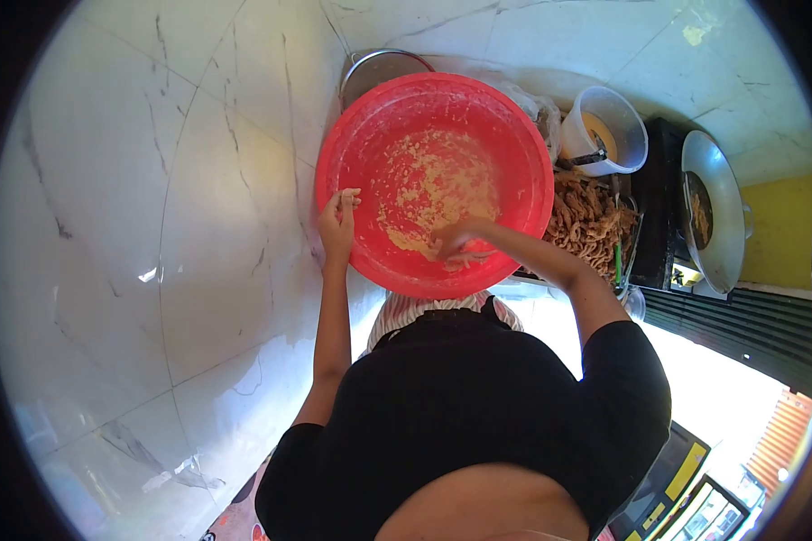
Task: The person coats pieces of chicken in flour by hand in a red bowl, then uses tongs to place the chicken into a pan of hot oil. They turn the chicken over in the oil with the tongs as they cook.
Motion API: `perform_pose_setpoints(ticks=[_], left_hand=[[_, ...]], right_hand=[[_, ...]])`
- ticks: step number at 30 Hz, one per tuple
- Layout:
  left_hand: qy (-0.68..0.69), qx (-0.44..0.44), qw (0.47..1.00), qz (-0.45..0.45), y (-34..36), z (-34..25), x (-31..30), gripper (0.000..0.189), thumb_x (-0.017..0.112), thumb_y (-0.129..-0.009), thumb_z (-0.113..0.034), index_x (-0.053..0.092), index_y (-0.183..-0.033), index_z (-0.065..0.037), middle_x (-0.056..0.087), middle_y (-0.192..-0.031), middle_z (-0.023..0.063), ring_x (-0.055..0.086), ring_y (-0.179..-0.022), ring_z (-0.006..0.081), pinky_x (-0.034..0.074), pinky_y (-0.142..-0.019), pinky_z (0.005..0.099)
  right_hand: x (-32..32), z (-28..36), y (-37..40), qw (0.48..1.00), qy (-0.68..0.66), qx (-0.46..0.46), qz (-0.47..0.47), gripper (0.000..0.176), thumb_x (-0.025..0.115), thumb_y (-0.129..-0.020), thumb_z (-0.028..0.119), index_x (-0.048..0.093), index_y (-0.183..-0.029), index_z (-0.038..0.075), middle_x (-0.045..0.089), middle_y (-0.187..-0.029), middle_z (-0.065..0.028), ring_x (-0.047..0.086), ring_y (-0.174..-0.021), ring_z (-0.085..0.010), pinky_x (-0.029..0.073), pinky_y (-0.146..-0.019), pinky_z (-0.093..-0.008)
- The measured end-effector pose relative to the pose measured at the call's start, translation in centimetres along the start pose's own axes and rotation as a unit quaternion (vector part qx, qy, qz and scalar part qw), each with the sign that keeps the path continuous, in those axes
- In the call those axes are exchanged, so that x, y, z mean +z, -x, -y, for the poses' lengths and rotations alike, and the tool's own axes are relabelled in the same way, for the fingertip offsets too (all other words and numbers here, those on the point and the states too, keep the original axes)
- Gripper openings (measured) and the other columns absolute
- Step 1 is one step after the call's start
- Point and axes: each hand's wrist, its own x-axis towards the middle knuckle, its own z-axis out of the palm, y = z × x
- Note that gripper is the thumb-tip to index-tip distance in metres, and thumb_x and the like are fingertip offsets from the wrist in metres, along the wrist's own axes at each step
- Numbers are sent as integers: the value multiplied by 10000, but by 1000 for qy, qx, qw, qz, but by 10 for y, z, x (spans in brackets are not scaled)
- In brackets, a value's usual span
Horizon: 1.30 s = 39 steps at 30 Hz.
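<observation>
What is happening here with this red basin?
A person in a black top works at a big red basin. The left hand grips its rim, and the right hand is down in the pale crumbly paste smeared over the bottom. Beside the basin stand a white bucket of yellow liquid, a heap of brown fried strips and a wok.

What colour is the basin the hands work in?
The basin is red; head view shows it.

White marble tiles with thin dark veins fill the left and top, glossy with reflections. A yellow wall shows at the right, above a black ribbed surface. Strong daylight falls at lower right.
</observation>
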Motion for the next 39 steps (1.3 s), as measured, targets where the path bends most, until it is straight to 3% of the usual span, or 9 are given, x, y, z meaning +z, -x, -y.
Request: perform_pose_setpoints(ticks=[8,12,18,21,23,27,30,37,39], left_hand=[[-5,2,1000,24,0,0,-2,306,431,-903,-237,606,-912,14,613,-797,65,561,-734,111,443,-696,238],[8,-4,999,35,-2,1,0,302,431,-902,-239,602,-931,9,615,-817,65,565,-745,111,446,-700,243],[-33,6,995,92,-4,-3,1,296,442,-896,-240,592,-922,13,619,-863,86,585,-798,142,455,-720,251],[72,-19,991,109,-13,5,13,295,438,-899,-244,581,-953,8,609,-889,74,571,-812,137,446,-734,251],[100,-53,982,154,-16,5,23,302,435,-901,-244,560,-1000,13,591,-918,67,553,-831,135,434,-757,253],[116,-30,966,230,-23,-12,55,317,429,-904,-251,542,-1030,17,577,-938,71,536,-847,135,425,-775,255],[119,-25,954,274,-20,-30,77,343,435,-901,-277,537,-1046,16,567,-961,81,532,-878,143,423,-791,267],[66,-32,933,353,11,-83,144,386,460,-886,-307,501,-1105,8,555,-1023,99,531,-945,179,414,-829,291],[83,-28,928,363,27,-97,172,382,470,-883,-297,491,-1112,9,555,-1028,104,531,-953,183,414,-831,292]], right_hand=[[-49,-36,19,888,-103,-50,-446,386,605,-719,150,531,-1080,37,604,-909,-148,591,-817,-243,462,-678,-329],[-19,-18,33,812,-273,-129,-499,270,554,-731,61,568,-999,39,611,-825,-131,598,-783,-219,457,-656,-325],[23,-25,24,823,-173,-102,-531,231,514,-714,9,585,-933,33,580,-775,-121,600,-766,-228,465,-646,-333],[36,-16,33,643,169,-69,-744,164,510,-705,11,570,-857,16,571,-787,-134,586,-833,-270,457,-690,-359],[45,-11,39,805,-56,20,-590,164,522,-684,23,554,-845,16,585,-877,-134,551,-912,-284,447,-724,-356],[61,-3,40,788,-288,-22,-544,170,519,-696,22,544,-864,20,586,-926,-123,527,-951,-298,440,-737,-358],[71,4,63,798,-81,-27,-596,165,508,-754,44,537,-915,22,593,-936,-110,550,-907,-279,447,-729,-353],[112,-38,205,436,-259,-44,-861,213,501,-779,65,584,-973,31,577,-966,-136,541,-916,-297,434,-797,-339],[137,-97,226,446,-153,108,-875,234,521,-769,96,586,-989,54,542,-1046,-149,482,-1019,-311,391,-869,-375]])
